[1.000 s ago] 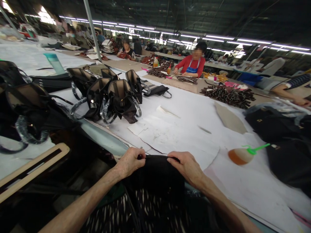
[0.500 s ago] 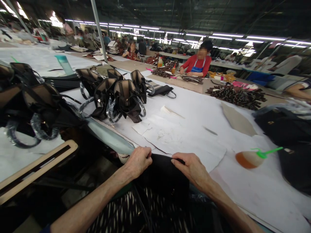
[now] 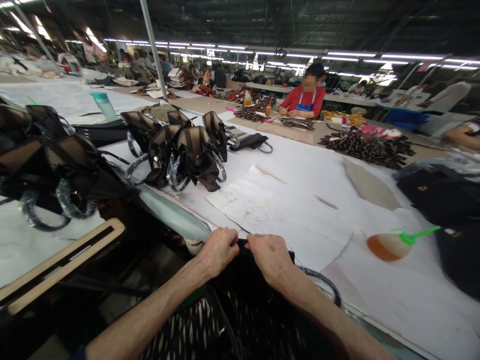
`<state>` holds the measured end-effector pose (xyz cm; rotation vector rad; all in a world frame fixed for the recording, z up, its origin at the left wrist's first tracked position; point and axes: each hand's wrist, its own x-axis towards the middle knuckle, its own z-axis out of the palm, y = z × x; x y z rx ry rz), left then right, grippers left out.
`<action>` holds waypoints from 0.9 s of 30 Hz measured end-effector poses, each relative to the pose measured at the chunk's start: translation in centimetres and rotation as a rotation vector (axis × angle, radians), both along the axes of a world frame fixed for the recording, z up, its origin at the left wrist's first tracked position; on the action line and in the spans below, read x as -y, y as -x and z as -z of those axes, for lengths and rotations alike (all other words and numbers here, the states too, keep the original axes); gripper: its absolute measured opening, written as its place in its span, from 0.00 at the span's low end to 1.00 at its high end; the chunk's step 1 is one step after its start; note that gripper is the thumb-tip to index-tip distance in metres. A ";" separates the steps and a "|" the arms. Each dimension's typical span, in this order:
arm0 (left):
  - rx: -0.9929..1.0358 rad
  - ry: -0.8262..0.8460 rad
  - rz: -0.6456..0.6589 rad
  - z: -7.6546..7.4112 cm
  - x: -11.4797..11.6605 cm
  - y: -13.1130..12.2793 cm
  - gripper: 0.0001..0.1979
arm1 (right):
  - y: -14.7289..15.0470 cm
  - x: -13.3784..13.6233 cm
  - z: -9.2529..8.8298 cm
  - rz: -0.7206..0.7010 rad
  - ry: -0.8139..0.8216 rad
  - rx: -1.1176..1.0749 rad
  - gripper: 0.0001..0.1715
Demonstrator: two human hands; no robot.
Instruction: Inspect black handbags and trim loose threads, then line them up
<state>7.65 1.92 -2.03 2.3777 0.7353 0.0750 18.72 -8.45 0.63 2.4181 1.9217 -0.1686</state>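
A black handbag rests against my lap at the table's near edge, its lower part lost in shadow. My left hand pinches the bag's top edge, fingers closed. Close beside it, my right hand grips the same edge, with a small gap between the two hands. A plastic-wrapped handle curves out past my right wrist onto the table. The fingertips of both hands are partly hidden behind the knuckles.
Several black bags with wrapped handles stand at the left. A wooden slotted frame juts in below them. At the right lie a glue bottle with a green spout and more black bags. A co-worker in red sits across the white-covered table.
My right hand has slid left along the bag's edge, nearer to my left hand. The wrapped handle now shows beside my right forearm. The view has shifted slightly.
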 end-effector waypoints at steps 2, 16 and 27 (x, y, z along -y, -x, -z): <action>0.006 0.023 0.012 -0.3 -0.3 0.3 0.05 | 0.0 -0.1 0.2 -0.016 -0.005 0.002 0.11; -0.004 0.379 -0.353 -0.8 1.1 6.8 0.51 | 1.2 1.4 -1.5 -0.015 -0.035 0.101 0.11; 0.202 0.966 -0.199 -0.5 -1.2 10.0 0.21 | 1.4 3.3 -3.5 -0.094 -0.005 0.144 0.12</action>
